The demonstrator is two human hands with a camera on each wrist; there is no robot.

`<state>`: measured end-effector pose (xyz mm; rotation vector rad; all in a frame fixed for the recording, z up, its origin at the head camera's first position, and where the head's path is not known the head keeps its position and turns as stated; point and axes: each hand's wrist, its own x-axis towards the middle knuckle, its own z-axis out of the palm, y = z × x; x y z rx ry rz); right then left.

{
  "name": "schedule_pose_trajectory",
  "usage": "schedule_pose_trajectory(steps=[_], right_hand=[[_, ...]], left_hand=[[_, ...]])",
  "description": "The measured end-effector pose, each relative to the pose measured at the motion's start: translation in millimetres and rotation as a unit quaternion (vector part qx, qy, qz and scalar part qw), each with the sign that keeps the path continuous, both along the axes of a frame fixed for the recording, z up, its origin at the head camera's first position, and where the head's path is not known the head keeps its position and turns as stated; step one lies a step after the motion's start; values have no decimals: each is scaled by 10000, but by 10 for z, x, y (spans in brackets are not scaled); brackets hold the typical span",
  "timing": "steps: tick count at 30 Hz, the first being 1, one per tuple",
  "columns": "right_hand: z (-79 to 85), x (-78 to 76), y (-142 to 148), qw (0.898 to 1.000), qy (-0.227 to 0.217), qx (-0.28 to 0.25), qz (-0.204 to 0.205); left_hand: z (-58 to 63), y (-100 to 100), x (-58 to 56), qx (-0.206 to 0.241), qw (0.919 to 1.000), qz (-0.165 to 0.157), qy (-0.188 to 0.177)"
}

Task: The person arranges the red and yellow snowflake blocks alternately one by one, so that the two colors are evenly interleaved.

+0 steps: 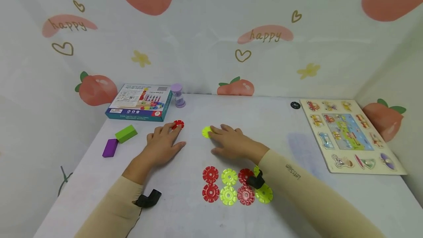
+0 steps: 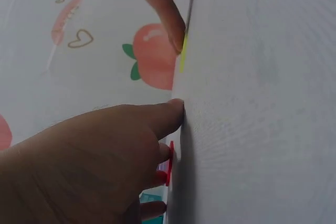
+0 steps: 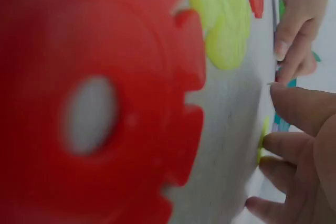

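My left hand [image 1: 162,146] rests over the table with its fingertips touching a notched red plastic disc [image 1: 179,123]. To its right, the fingertips of my right hand [image 1: 234,143] touch a yellow-green notched disc [image 1: 206,132]. Nearer to me lie two rows of similar discs, red [image 1: 210,193] and yellow-green [image 1: 228,195] in alternation. My right sleeve and a black wrist strap cover part of the far row's right end. In the right wrist view a red disc [image 3: 142,40] looms large, close to the camera.
A boxed toy set [image 1: 138,102] stands at the back left beside a purple sand timer [image 1: 179,96]. Green [image 1: 126,133] and purple [image 1: 110,148] blocks lie at the left. On the right are a wooden puzzle board [image 1: 337,162] and a small black disc [image 1: 295,105].
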<state>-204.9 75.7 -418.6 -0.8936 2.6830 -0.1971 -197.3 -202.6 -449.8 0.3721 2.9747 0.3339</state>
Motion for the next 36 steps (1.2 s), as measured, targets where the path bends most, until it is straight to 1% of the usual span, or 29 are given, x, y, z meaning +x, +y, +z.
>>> schedule_pose_trajectory(steps=[4, 7, 10, 13, 18, 23, 32, 34, 36], right_hand=[[17, -84, -104, 9999, -26, -20, 100], [8, -179, -200, 9998, -77, -57, 156], [-23, -260, -301, 9998, -122, -48, 180], [-39, -309, -397, 9997, -169, -2, 162], [-31, -335, -496, 9997, -226, 64, 106], [-15, -347, -555, 9992, -375, 79, 63], [-60, -359, -609, 9987, -478, 178, 10], [-63, -370, -591, 9988, -498, 27, 23], [-44, -380, -548, 9975, -607, -363, -19]], left_hand=[[13, 12, 17, 80, 9999, -34, 104], [21, 3, 17, 186, 9997, -102, 92], [26, -9, 13, 177, 9997, -168, 59], [29, -15, 16, 110, 9998, -148, 72], [35, -19, 13, 80, 9999, -35, 119], [20, -30, 2, 80, 9999, -11, 93], [-15, -35, 8, 140, 9998, 52, 129], [-18, -31, 11, 168, 9997, 77, 139], [-16, -27, 12, 248, 9995, 72, 175]])
